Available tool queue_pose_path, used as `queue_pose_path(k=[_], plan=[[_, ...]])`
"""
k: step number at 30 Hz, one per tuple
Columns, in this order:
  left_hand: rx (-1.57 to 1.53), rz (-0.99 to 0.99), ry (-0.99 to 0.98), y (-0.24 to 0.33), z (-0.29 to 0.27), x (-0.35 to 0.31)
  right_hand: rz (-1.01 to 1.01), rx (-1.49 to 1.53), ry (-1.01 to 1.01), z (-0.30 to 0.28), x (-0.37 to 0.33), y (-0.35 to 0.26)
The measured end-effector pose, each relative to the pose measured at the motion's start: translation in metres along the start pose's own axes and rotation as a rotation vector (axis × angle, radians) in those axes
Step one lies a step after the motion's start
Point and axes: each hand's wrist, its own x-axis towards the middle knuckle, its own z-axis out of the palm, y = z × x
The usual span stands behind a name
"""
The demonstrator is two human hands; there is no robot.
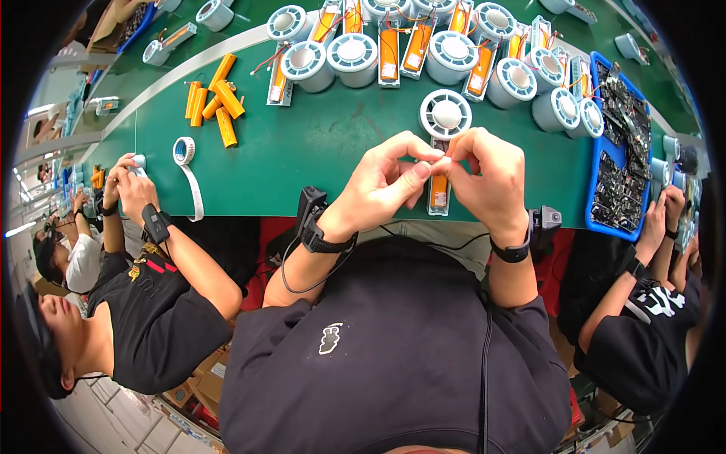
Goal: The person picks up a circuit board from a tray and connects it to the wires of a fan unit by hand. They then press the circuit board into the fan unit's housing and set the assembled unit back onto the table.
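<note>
In front of me on the green table lies a pale blue handheld fan unit (pixel 446 113), its round grille facing up. Its narrow handle part points toward me and holds an orange battery cell (pixel 439 194). Above that handle, my left hand (pixel 386 181) and my right hand (pixel 493 178) meet, with thumbs and forefingers pinched together at the tips. Whatever sits between the fingertips is too small to make out. My hands cover the middle of the handle and any wires there.
Several similar fan units (pixel 353 59) with orange cells and red wires crowd the far side. Loose orange battery cells (pixel 228 100) lie left, near a white tape roll (pixel 183 151). A blue tray (pixel 592 151) of small black parts stands right. Co-workers sit on both sides.
</note>
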Motion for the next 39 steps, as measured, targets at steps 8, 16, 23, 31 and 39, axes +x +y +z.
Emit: queue_pose_path(k=[8,16,23,31,39], plan=[[0.281,0.083,-0.019,0.003,-0.005,0.000,0.114,-0.296,0.044,-0.013,-0.008,-0.011],[0.699,0.295,0.193,0.006,-0.003,-0.001,0.148,-0.009,0.234,0.000,-0.012,-0.006],[0.650,0.391,0.139,-0.001,-0.002,0.003,0.387,0.860,0.473,0.033,-0.011,-0.026],[0.559,0.383,0.126,-0.007,-0.008,0.004,0.135,0.402,0.134,0.014,-0.011,-0.006],[0.581,0.453,0.150,-0.010,-0.005,0.007,0.067,0.246,-0.104,0.000,-0.004,-0.003]])
